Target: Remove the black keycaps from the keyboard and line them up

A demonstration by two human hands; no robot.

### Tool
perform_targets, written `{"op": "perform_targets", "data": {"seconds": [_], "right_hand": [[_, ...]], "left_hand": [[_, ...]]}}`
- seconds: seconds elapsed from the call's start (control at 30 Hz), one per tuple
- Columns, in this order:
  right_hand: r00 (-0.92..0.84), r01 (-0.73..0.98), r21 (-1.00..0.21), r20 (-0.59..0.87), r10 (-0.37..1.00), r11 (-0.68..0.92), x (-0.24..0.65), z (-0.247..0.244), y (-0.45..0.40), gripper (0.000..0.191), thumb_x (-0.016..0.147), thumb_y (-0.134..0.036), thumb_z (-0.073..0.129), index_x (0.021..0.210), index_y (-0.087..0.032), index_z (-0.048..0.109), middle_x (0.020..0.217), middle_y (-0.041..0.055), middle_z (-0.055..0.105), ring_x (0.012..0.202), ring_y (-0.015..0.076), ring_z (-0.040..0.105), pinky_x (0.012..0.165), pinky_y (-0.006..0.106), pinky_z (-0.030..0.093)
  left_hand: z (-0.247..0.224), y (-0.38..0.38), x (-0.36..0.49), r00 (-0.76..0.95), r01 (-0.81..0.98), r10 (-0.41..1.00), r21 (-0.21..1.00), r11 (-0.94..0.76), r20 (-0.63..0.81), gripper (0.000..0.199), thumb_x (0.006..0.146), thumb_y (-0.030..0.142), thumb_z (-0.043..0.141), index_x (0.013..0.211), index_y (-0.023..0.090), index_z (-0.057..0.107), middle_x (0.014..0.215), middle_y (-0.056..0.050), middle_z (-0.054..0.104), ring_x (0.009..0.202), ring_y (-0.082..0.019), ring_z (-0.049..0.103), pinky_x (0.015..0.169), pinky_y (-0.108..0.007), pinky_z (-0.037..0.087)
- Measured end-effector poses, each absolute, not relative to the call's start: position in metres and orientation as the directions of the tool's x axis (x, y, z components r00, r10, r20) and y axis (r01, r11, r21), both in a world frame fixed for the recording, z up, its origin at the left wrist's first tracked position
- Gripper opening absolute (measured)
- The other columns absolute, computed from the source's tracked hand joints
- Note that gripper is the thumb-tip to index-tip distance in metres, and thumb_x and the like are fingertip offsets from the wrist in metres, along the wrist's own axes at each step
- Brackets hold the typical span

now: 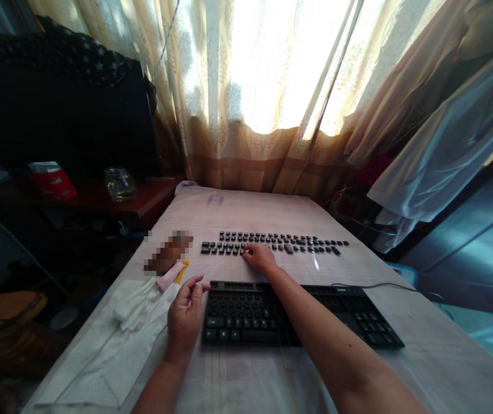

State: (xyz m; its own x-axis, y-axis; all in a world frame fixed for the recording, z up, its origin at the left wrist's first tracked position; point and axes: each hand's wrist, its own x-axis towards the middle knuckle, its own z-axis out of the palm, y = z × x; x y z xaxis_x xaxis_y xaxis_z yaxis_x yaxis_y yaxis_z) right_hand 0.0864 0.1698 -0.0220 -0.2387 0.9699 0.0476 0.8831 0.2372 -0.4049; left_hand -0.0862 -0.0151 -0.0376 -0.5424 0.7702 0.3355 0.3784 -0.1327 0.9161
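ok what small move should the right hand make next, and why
Perhaps pinch one of the loose keycaps with the right hand: it is down at their rows, and the keyboard seems to have keyless patches.

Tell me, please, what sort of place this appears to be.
It looks like a room in a home, perhaps a bedroom: patterned curtains cover a bright window, pale garments hang on the right, and star-print cloth drapes a large dark screen.
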Motion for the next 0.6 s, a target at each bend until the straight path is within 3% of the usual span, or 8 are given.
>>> {"op": "perform_targets", "data": {"seconds": [0.27,0.6], "right_hand": [[-0.302,0.883,-0.360,0.056,0.952,0.302,0.104,-0.013,0.162,0.029,0.089,-0.024,0.059,0.114,-0.024,0.074,0.107,0.0039,0.077,0.100,0.0203,0.070,0.085,0.026,0.051],[-0.571,0.796,-0.231,0.020,0.820,0.560,0.158,0.031,0.103,0.025,0.090,-0.018,0.059,0.104,-0.026,0.078,0.109,0.0042,0.076,0.100,0.0202,0.069,0.089,0.027,0.048]], "left_hand": [[-0.037,-0.013,-0.087,-0.540,0.386,0.768,0.912,-0.137,0.344,0.036,0.086,0.048,0.049,0.098,0.020,0.068,0.081,-0.006,0.077,0.083,-0.023,0.073,0.080,-0.036,0.056],[-0.036,-0.014,-0.084,-0.509,0.365,0.799,0.921,-0.135,0.319,0.038,0.085,0.049,0.049,0.098,0.020,0.068,0.080,-0.005,0.076,0.080,-0.022,0.072,0.078,-0.034,0.056]]}}
